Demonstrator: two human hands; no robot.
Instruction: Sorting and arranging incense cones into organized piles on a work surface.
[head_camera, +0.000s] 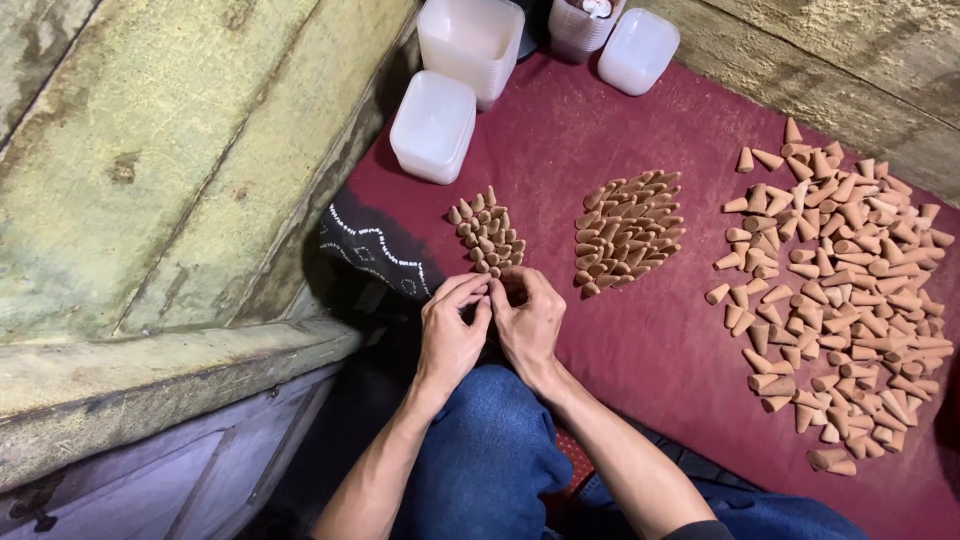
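Jeans knee (490, 450) nearest, forearms reaching out above. Left hand (452, 325) and right hand (530, 320) meet fingertip to fingertip at near edge of small cone cluster (487, 240); grip pinched nearly closed, whether cone is held cannot tell. Best handled by light pinch at cone base, tips kept upright, rows tight. Cones: terracotta-tan, matte, chalky, tapered. Middle pile (628, 232) lying flat; loose heap (840, 300) at right. Maroon cloth (650, 350) napped. Translucent plastic tubs (435, 125) smooth.
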